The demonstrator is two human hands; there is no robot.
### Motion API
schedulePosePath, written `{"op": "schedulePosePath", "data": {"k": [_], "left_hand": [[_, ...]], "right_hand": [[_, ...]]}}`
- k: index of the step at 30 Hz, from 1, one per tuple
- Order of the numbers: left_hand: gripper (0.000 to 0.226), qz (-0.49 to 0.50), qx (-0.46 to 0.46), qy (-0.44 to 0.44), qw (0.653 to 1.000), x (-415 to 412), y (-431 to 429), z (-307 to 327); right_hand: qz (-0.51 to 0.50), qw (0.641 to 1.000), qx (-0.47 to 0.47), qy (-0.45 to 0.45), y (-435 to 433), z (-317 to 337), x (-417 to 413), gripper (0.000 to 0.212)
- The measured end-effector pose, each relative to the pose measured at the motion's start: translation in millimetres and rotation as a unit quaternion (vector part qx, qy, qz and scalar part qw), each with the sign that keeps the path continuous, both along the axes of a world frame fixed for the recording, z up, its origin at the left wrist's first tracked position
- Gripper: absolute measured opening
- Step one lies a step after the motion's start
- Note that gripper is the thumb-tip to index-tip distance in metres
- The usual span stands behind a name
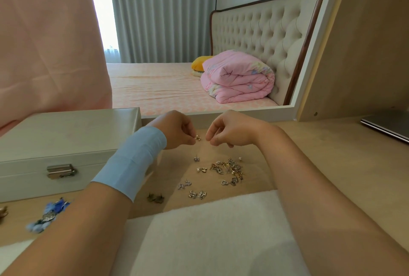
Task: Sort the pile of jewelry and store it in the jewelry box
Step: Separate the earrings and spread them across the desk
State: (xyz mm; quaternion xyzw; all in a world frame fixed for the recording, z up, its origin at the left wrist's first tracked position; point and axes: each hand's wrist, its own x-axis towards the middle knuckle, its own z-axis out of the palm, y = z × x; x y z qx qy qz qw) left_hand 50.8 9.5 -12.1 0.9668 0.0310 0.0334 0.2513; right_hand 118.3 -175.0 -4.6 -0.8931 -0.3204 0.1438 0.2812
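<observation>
Pale wooden dressing table (332, 165) fills the lower frame. At left, the white leatherette jewelry box (66, 138) sits closed. At centre, my left hand (177, 129) pinches a small gold stud earring (197, 137). Its long axis looks roughly level, free end toward my right hand (230, 131), whose curled fingertips sit just beside it; I cannot tell if they hold anything. Lower right lies the tangled gold-and-silver jewelry pile (230, 169). I judge I'm mid-sorting; next, the box needs opening.
</observation>
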Motion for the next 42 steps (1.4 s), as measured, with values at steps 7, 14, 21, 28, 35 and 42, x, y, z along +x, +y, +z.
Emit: {"op": "schedulePosePath", "data": {"k": [7,14,21,28,35,42], "left_hand": [[0.012,0.016,0.07,0.02,0.997,1,6,0],[0.007,-0.001,0.101,0.056,0.993,4,-2,-12],[0.004,0.014,0.145,0.085,0.986,4,1,-12],[0.007,0.007,0.108,0.047,0.993,6,-4,-11],[0.006,-0.058,0.012,0.018,0.998,5,-25,-9],[0.013,-0.092,-0.035,0.019,0.995,5,-27,-10]], "right_hand": [[0.039,0.997,-0.051,-0.044,31,-22,-16,0.01],[-0.053,0.992,-0.065,-0.097,5,-27,11,0.01],[-0.039,0.998,-0.028,-0.046,-17,-4,10,0.014],[-0.014,0.98,-0.196,0.014,-26,17,3,0.007],[-0.022,0.977,-0.214,0.013,-18,3,3,0.018],[-0.019,0.99,-0.133,0.036,-26,8,3,0.017]]}}
